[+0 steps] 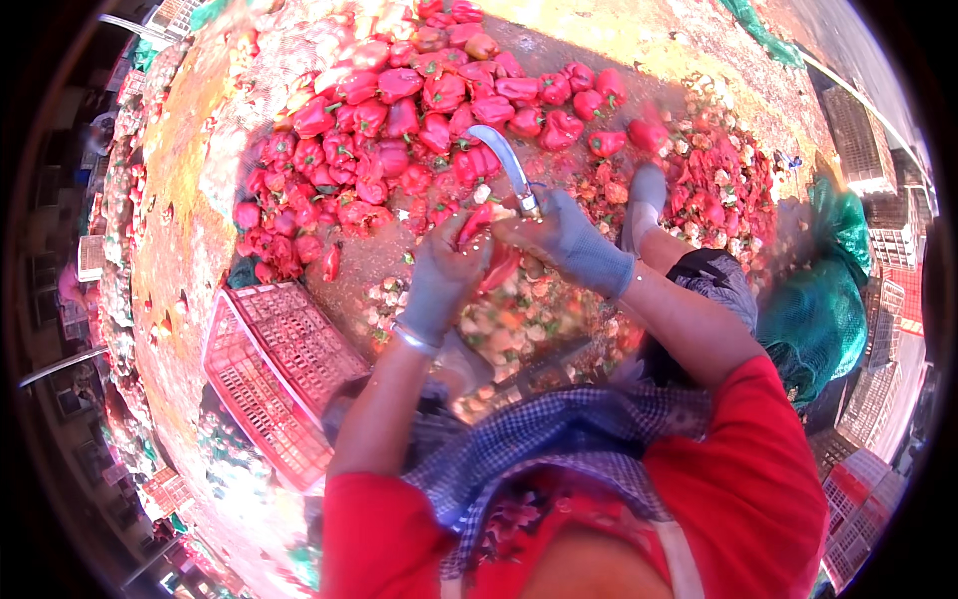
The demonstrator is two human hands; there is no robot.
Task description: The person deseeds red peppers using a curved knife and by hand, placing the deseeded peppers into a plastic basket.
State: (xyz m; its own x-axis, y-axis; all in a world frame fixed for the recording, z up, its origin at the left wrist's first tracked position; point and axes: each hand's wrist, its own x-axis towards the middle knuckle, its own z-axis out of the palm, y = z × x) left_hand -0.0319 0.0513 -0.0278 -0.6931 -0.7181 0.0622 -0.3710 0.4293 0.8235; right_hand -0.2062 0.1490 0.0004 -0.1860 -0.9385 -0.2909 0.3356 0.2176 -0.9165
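Observation:
My left hand (441, 273), in a grey work glove, grips a piece of red bell pepper (476, 223). In my gloved right hand (584, 243) is a knife with a curved, hooked metal blade (505, 153), its tip pointing up and away to the left. Both hands are close together, fingers almost meeting at the pepper. Just below them is another red pepper piece (500, 271); whether it is held or dropping cannot be told. Pale cores and trimmings (524, 318) cover the ground beneath my hands, partly blurred.
Whole red bell peppers (441, 93) lie heaped ahead. Cut red pepper flesh (711, 195) is piled beyond my shoe (647, 191). A pink plastic crate (262, 374) leans at my left. Green mesh sacks (816, 322) stand at right, with stacked crates (861, 138) farther out.

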